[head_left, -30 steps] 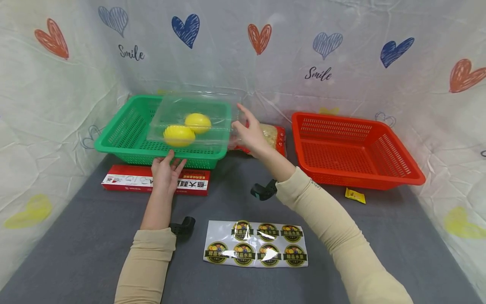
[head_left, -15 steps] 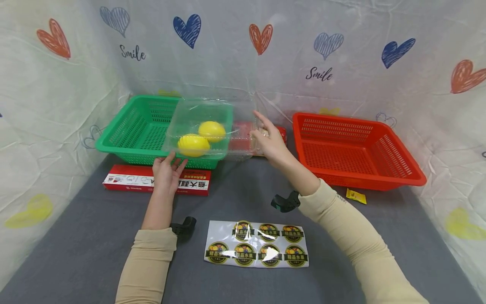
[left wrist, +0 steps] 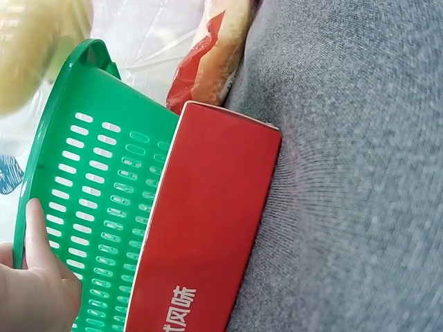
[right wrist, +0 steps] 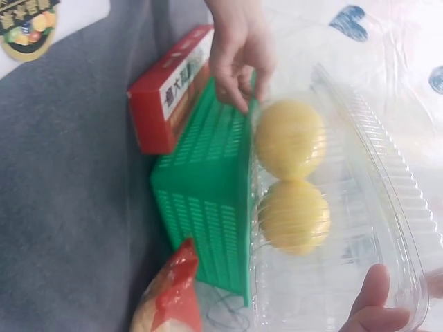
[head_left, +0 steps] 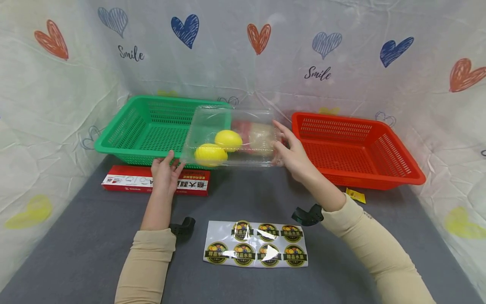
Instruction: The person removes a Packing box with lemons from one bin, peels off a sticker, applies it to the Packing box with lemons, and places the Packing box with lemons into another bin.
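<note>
My right hand point(head_left: 294, 154) grips the right end of a clear plastic clamshell box point(head_left: 252, 158), its thumb showing against the wall in the right wrist view. Inside lie two yellow lemons point(head_left: 210, 155), side by side at the box's left part. The box hangs in the air, overlapping the front right corner of the green basket point(head_left: 149, 137) in the head view. My left hand point(head_left: 165, 171) pinches the front rim of that basket, with a finger along the outer wall point(left wrist: 104, 173) in the left wrist view.
A red pasta carton point(head_left: 130, 179) lies before the green basket. Behind the clear box is a red-and-tan food packet point(head_left: 262, 137). A red basket point(head_left: 353, 179) stands at right, a small yellow packet point(head_left: 355, 195) before it. A sheet of round fruit stickers point(head_left: 256, 245) lies in front.
My right hand has carried the clear box with the lemons rightward and toward me, partly out from over the green basket. My left hand has stayed at the basket's rim.
</note>
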Motion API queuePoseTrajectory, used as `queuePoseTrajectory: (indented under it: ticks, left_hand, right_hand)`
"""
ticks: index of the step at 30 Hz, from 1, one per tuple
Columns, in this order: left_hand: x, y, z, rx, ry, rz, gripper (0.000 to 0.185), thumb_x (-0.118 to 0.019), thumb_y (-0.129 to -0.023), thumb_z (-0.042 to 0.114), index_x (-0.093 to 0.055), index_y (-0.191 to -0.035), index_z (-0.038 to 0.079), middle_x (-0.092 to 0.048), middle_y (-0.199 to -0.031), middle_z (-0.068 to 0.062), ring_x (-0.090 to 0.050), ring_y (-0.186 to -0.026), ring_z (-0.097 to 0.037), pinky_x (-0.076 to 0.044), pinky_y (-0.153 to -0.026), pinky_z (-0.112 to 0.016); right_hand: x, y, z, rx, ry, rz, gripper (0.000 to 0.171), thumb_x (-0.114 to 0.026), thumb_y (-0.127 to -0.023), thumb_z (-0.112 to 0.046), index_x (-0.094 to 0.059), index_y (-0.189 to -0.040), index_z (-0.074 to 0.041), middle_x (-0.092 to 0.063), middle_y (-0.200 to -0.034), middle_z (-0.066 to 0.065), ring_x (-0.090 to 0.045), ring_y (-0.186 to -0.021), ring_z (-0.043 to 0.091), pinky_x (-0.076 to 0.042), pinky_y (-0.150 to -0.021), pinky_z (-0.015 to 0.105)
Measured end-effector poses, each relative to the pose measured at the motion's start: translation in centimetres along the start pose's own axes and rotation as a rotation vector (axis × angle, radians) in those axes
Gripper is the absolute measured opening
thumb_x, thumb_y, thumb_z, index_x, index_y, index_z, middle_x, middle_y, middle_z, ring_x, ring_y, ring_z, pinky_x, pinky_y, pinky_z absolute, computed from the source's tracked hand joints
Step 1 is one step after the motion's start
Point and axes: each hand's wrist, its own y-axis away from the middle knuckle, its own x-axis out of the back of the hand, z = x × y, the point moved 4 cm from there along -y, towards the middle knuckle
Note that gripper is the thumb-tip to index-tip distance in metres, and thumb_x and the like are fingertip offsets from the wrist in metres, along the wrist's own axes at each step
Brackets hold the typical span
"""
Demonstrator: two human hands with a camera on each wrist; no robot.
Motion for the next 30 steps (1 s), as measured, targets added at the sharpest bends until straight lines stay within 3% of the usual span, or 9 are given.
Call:
queuePoseTrajectory:
  ticks: [6, 18, 30]
  left_hand:
    - [0.0, -0.1, 0.0, -0.002, 0.029, -0.013, 0.024, -0.053, -0.092, 0.015, -0.033, -0.105, 0.011, -0.036, -0.119, -0.008, -0.045, -0.110, -0.023, -0.048, -0.086, -0.028]
    - [0.1, -0.2, -0.1, -0.004, 0.028, -0.007, 0.024, -0.054, -0.091, 0.016, -0.032, -0.101, 0.011, -0.038, -0.111, -0.005, -0.047, -0.103, -0.019, -0.048, -0.085, -0.028]
    - [0.2, 0.0, -0.1, -0.014, 0.016, -0.017, 0.021, -0.052, -0.092, 0.015, -0.032, -0.100, 0.011, -0.038, -0.114, -0.004, -0.046, -0.107, -0.020, -0.049, -0.085, -0.028]
  right_hand:
    - [1.2, 1.3, 0.3, -0.014, 0.047, -0.010, 0.057, -0.045, -0.092, -0.008, -0.027, -0.145, -0.020, -0.033, -0.135, 0.016, -0.058, -0.051, 0.016, -0.049, -0.049, 0.023]
    - [2.9, 3.9, 1.4, -0.033, 0.116, -0.017, 0.057, -0.045, -0.094, -0.010, -0.024, -0.146, -0.023, -0.024, -0.143, 0.017, -0.055, -0.053, 0.013, -0.048, -0.051, 0.023]
    - [4.0, 6.2, 2.0, -0.050, 0.067, -0.029, 0.058, -0.045, -0.095, -0.010, -0.021, -0.146, -0.023, -0.023, -0.143, 0.017, -0.060, -0.059, 0.015, -0.051, -0.054, 0.024]
